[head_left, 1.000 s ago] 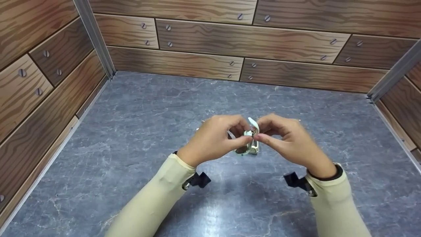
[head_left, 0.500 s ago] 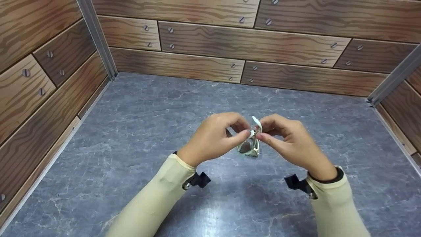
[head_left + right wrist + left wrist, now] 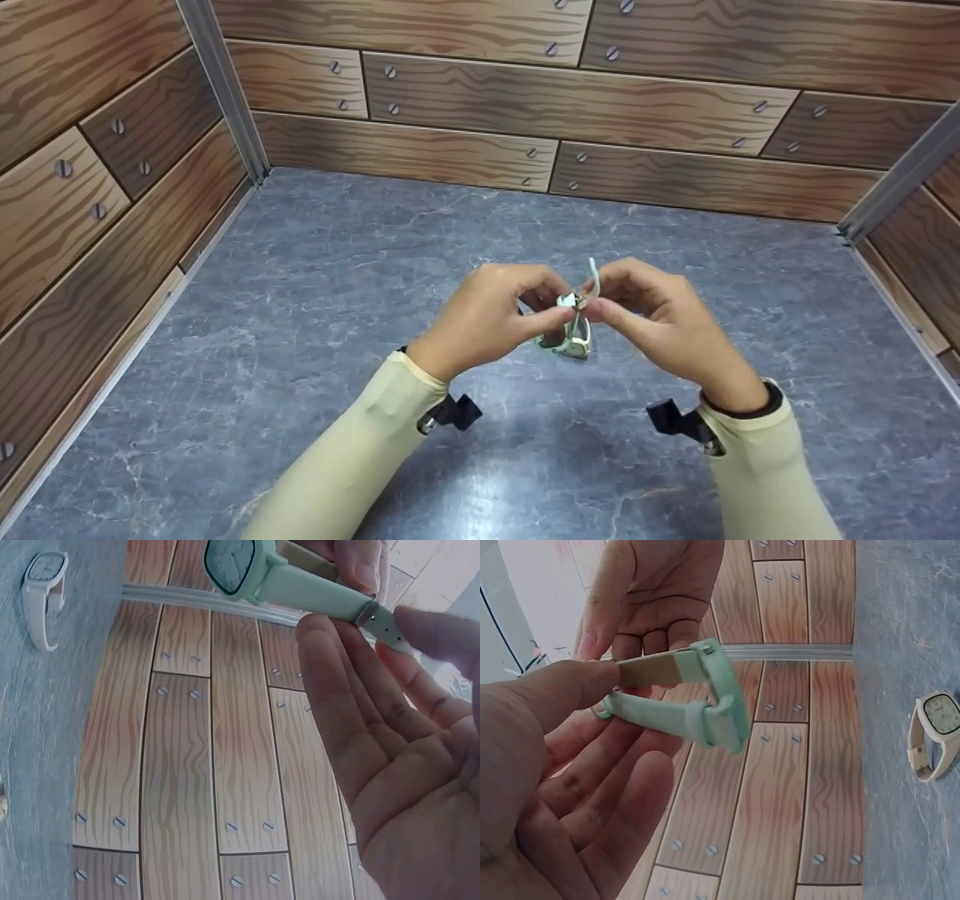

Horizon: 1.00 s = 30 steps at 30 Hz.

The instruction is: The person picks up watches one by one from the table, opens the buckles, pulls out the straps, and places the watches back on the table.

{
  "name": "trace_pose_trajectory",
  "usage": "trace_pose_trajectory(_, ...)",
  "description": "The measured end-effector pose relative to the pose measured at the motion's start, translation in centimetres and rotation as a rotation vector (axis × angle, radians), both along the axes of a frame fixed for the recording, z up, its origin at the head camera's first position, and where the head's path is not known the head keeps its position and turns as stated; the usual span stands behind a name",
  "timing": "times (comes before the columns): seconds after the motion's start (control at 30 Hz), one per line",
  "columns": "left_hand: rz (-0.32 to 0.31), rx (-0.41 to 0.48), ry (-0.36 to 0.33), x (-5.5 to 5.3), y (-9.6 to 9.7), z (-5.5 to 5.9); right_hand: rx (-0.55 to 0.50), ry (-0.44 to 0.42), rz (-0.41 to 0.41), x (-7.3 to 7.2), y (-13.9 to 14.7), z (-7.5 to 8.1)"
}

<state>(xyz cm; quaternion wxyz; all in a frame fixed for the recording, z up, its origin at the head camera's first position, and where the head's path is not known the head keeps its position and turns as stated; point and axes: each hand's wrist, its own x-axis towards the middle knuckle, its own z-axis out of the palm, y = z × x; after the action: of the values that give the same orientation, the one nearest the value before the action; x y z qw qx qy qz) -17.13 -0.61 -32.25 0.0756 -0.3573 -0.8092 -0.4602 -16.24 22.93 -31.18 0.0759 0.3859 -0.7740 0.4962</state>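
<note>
Mint-green wristwatch (image 3: 285,582) has its strap (image 3: 322,596) pinched by the left hand (image 3: 499,315) and right hand (image 3: 667,319). Buckle (image 3: 367,613) handling seems underway; the next move likely calls for steady strap control.

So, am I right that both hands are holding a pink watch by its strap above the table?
Not quite: the watch is mint green, not pink, as the right wrist view shows. The left hand and right hand do hold its strap above the table.

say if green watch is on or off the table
Off: in the wrist views, the left hand and right hand hold the green watch above the table.
</note>
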Motion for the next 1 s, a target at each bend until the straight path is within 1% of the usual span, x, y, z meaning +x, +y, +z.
trace_pose_trajectory(0.13, 0.015, 0.045, -0.002, -0.07, -0.01, -0.03, -0.045, -0.047, 0.016, -0.11, -0.14, -0.07)
trace_pose_trajectory(0.23, 0.023, 0.068, -0.008, -0.10, 0.01, -0.07, -0.048, -0.055, 0.015, -0.16, -0.34, -0.18)
trace_pose_trajectory(0.3, 0.024, 0.077, -0.013, -0.09, 0.03, -0.07, -0.033, -0.034, -0.008, -0.14, -0.45, -0.23)
trace_pose_trajectory(0.43, 0.014, 0.087, -0.024, -0.03, 0.06, -0.03, -0.015, 0.039, -0.046, -0.15, -0.60, -0.28)
trace_pose_trajectory(0.5, 0.008, 0.088, -0.032, -0.04, 0.07, -0.02, -0.031, 0.066, -0.041, -0.19, -0.62, -0.27)
trace_pose_trajectory(0.63, -0.014, 0.077, -0.040, -0.08, 0.07, -0.02, -0.042, 0.088, -0.032, -0.21, -0.54, -0.27)
trace_pose_trajectory(0.77, -0.039, 0.061, -0.018, -0.14, -0.02, -0.07, 0.006, 0.122, -0.048, -0.12, -0.35, -0.31)
trace_pose_trajectory(0.93, -0.014, 0.079, 0.044, -0.16, -0.32, -0.13, 0.075, 0.158, -0.055, -0.13, -0.32, -0.38)
trace_pose_trajectory(1.0, 0.000, 0.066, 0.066, -0.15, -0.43, -0.10, 0.107, 0.170, -0.055, -0.12, -0.34, -0.41)
